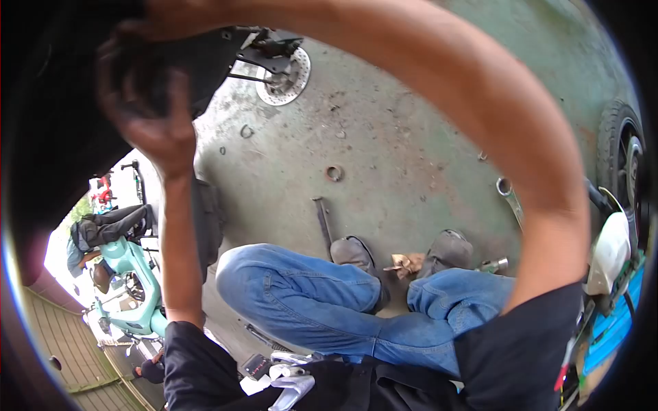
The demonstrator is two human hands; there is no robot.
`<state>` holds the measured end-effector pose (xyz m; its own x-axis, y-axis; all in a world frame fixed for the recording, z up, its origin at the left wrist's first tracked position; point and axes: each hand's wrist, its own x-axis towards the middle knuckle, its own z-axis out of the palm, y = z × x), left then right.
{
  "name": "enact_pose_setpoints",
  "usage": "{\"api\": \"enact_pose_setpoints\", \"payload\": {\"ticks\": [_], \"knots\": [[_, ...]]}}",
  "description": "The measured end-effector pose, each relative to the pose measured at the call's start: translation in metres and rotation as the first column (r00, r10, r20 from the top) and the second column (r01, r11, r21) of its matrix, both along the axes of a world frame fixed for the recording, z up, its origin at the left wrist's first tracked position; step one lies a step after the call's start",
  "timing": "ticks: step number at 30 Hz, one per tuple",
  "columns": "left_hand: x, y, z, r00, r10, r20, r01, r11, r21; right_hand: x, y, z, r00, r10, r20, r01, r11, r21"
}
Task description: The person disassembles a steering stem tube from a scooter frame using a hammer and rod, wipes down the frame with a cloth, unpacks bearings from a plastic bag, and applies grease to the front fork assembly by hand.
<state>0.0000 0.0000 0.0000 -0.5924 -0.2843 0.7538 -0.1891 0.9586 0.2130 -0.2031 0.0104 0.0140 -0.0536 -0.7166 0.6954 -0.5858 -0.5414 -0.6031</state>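
Both my arms reach up to a large dark part at the upper left. My left hand (pixel 154 113) is raised against its shadowed surface with the fingers curled; whatever lies between them is too dark to make out. Above it, my right hand (pixel 175 17) comes in from the top edge, its fingers lost in shadow on the same dark part (pixel 68 130). Just right of the hands, a brake disc (pixel 284 79) with a dark fork assembly (pixel 271 51) shows over the floor.
On the floor (pixel 397 164) are a metal ring (pixel 334 173), a hammer-like tool (pixel 322 219) and a wrench (pixel 509 195). A wheel (pixel 620 154) stands at the right. At the left, a person (pixel 110 229) is beside a turquoise scooter (pixel 133 284).
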Motion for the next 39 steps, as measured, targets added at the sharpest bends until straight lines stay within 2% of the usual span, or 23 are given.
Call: {"api": "enact_pose_setpoints", "payload": {"ticks": [1,2,3,6,9,11,13,14,15,16,17,19,20,21,23,24,25,27,29,31,35,37,39], "knots": [[0.004,0.006,-0.016,0.973,-0.171,0.157,0.164,0.985,0.054,-0.003,0.027,-0.022,0.984,0.045,-0.175,-0.011,0.982,0.189],[0.014,0.012,-0.030,0.931,-0.183,0.315,0.182,0.983,0.033,-0.007,0.054,-0.045,0.926,0.132,-0.353,0.002,0.935,0.355],[0.051,0.034,-0.032,0.822,-0.204,0.531,0.201,0.977,0.065,0.027,0.108,-0.093,0.948,0.161,-0.274,0.000,0.862,0.508],[0.091,0.062,-0.113,0.800,-0.329,0.502,0.130,0.912,0.390,0.047,0.252,-0.199,0.876,0.450,-0.172,-0.057,0.453,0.890],[0.113,0.118,-0.191,0.637,-0.511,0.577,0.059,0.779,0.625,0.125,0.363,-0.291,0.810,0.582,-0.074,-0.220,0.419,0.881],[0.124,0.159,-0.228,0.515,-0.618,0.594,0.031,0.706,0.708,0.178,0.416,-0.340,0.820,0.546,-0.174,-0.230,0.591,0.773],[0.136,0.190,-0.259,0.410,-0.731,0.545,0.050,0.614,0.788,0.190,0.416,-0.359,0.822,0.540,-0.179,-0.169,0.532,0.830],[0.140,0.206,-0.267,0.405,-0.752,0.520,0.070,0.592,0.803,0.199,0.416,-0.362,0.827,0.534,-0.178,-0.123,0.480,0.869],[0.139,0.220,-0.270,0.463,-0.762,0.453,-0.058,0.483,0.873,0.194,0.410,-0.356,0.831,0.525,-0.181,-0.101,0.463,0.881],[0.137,0.231,-0.273,0.525,-0.754,0.395,-0.175,0.358,0.917,0.180,0.396,-0.342,0.969,0.215,0.121,-0.205,0.428,0.880],[0.139,0.241,-0.284,0.527,-0.761,0.378,-0.151,0.354,0.923,0.167,0.383,-0.329,0.909,-0.132,0.396,-0.303,0.445,0.843],[0.132,0.253,-0.298,0.768,-0.596,0.234,-0.370,-0.115,0.922,0.156,0.366,-0.304,0.874,-0.245,0.420,-0.296,0.417,0.859],[0.124,0.252,-0.298,0.765,-0.560,0.319,-0.356,0.046,0.933,0.154,0.361,-0.297,0.817,-0.355,0.455,-0.314,0.388,0.867],[0.117,0.243,-0.292,0.694,-0.568,0.443,-0.490,0.078,0.868,0.152,0.361,-0.300,0.819,-0.364,0.444,-0.300,0.389,0.871],[0.104,0.234,-0.274,0.765,-0.510,0.394,-0.455,0.004,0.890,0.146,0.358,-0.300,0.768,-0.447,0.458,-0.193,0.521,0.832],[0.106,0.230,-0.275,0.697,-0.467,0.544,-0.409,0.364,0.837,0.143,0.361,-0.293,0.711,-0.478,0.516,-0.230,0.535,0.813],[0.103,0.230,-0.270,0.693,-0.477,0.540,-0.404,0.363,0.840,0.142,0.366,-0.294,0.707,-0.488,0.512,-0.224,0.532,0.816],[0.094,0.225,-0.259,0.715,-0.472,0.515,-0.307,0.450,0.838,0.139,0.374,-0.295,0.491,-0.709,0.506,-0.265,0.432,0.862],[0.096,0.228,-0.262,0.752,-0.432,0.498,-0.335,0.399,0.853,0.127,0.389,-0.294,0.432,-0.750,0.501,-0.270,0.423,0.865],[0.098,0.228,-0.264,0.732,-0.427,0.530,-0.352,0.429,0.832,0.113,0.402,-0.282,0.093,-0.847,0.524,-0.325,0.471,0.820],[0.092,0.228,-0.261,0.682,-0.488,0.545,-0.292,0.501,0.815,0.114,0.431,-0.271,-0.041,-0.825,0.564,-0.257,0.554,0.792],[0.091,0.228,-0.261,0.669,-0.507,0.543,-0.305,0.480,0.823,0.110,0.451,-0.268,-0.050,-0.824,0.564,-0.252,0.557,0.791],[0.088,0.228,-0.259,0.642,-0.517,0.567,-0.273,0.537,0.798,0.111,0.470,-0.263,0.096,-0.833,0.545,-0.136,0.531,0.836]]}}
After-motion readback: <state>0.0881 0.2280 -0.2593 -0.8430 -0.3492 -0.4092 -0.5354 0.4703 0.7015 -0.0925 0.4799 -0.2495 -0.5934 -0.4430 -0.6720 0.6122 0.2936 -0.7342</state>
